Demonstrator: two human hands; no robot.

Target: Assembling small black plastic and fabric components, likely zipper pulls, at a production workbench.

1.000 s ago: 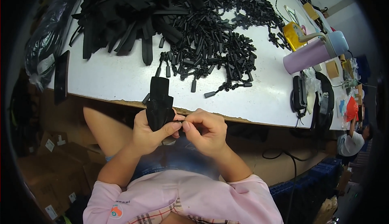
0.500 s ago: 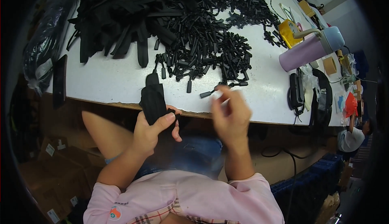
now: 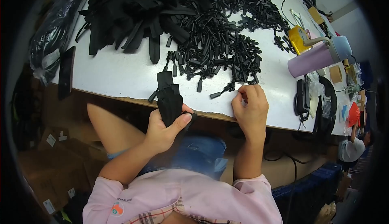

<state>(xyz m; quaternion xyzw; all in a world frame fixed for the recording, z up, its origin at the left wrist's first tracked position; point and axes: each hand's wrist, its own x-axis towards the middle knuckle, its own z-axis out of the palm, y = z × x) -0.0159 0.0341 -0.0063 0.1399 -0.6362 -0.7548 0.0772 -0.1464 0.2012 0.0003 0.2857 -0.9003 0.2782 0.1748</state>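
Here, in the head view, the left hand (image 3: 164,131) is closed around a small bundle of black strips (image 3: 169,98), with the thumb pressed over them. The bundle points up and away from the person, and its far end is over the front edge of the white table (image 3: 121,76). The right hand (image 3: 252,108) is at the same edge, more to the right, with its fingers bent and the fingertips near each other. It is just beside the near side of a big heap of small black zip pulls (image 3: 227,58); I cannot tell if something is between its fingertips. One zip pull (image 3: 215,96) lies to the left of this hand, at the end of a short row.

Behind the left hand, a large pile of black cloth strips (image 3: 129,15) is lying next to the heap. At the left side there is a dark plastic bag (image 3: 56,33). On the right side stay a purple bottle (image 3: 310,60), lying tilted, a yellow packet (image 3: 298,42) and a black case (image 3: 300,96).
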